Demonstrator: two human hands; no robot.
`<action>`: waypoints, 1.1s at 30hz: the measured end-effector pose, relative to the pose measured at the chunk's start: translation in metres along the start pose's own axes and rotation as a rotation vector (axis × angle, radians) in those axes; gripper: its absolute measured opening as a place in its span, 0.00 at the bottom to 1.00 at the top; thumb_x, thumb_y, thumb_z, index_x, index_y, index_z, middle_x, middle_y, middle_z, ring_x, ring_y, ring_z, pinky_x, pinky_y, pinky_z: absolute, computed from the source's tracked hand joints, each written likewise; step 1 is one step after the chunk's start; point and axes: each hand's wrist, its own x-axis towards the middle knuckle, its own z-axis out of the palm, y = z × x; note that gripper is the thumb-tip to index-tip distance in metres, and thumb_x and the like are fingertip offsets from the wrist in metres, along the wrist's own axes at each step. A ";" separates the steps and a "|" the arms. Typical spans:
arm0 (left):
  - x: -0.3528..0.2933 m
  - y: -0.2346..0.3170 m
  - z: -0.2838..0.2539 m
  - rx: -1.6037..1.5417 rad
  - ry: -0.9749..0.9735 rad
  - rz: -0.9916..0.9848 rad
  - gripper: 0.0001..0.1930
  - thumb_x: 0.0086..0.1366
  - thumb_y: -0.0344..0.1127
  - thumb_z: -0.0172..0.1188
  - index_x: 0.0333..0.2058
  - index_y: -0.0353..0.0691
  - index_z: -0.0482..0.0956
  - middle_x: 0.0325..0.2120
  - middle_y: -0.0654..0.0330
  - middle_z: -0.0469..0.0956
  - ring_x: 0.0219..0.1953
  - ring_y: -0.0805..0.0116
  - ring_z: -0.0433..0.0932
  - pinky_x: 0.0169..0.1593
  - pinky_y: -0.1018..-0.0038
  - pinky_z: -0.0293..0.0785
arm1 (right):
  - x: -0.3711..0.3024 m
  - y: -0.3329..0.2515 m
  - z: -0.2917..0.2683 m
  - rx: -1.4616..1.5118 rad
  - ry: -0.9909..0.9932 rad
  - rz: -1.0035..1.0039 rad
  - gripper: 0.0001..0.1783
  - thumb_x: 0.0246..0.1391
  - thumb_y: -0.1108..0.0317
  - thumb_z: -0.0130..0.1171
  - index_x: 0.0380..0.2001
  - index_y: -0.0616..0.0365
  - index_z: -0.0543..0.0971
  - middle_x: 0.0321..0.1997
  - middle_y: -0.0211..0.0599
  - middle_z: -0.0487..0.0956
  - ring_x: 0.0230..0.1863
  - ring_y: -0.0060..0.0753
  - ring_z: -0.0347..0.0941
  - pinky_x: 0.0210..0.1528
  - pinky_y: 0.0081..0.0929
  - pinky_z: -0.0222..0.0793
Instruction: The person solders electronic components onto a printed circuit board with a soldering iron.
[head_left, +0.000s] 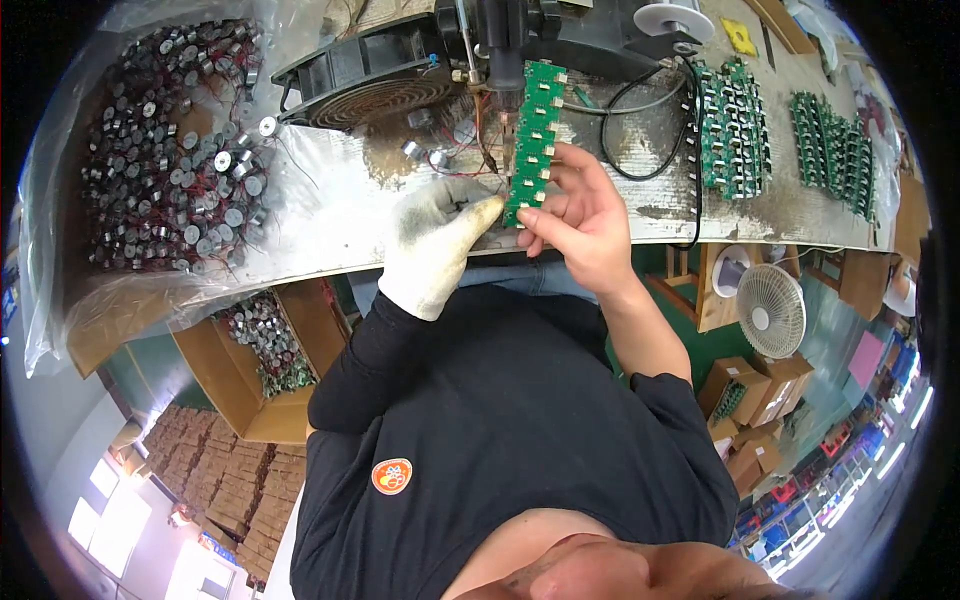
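Observation:
A long green circuit board strip (537,130) with small white connectors along it stands lengthwise in front of me. My bare right hand (585,222) grips its near end, thumb on the face and fingers behind. My left hand (438,240), in a white glove, is closed in a pinch at the strip's near left edge. What lies between its fingertips is hidden. Just beyond, a black upright tool head (505,70) with thin copper-coloured parts beneath hangs close beside the strip. A few small round silver motors (438,158) lie left of it.
A heap of wired motors (190,150) fills a plastic-lined box at left. A black fan (370,85) stands behind my left hand. At right lie a black cable (607,150) and rows of circuit boards (733,130). A carton (235,370) of parts sits below the bench edge.

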 end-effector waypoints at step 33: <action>-0.003 -0.002 0.000 0.006 0.066 0.091 0.07 0.60 0.29 0.61 0.34 0.31 0.76 0.29 0.59 0.78 0.31 0.75 0.77 0.36 0.80 0.74 | -0.002 0.003 0.006 0.027 0.032 -0.069 0.31 0.49 0.89 0.54 0.57 0.62 0.60 0.52 0.48 0.71 0.28 0.30 0.77 0.23 0.19 0.74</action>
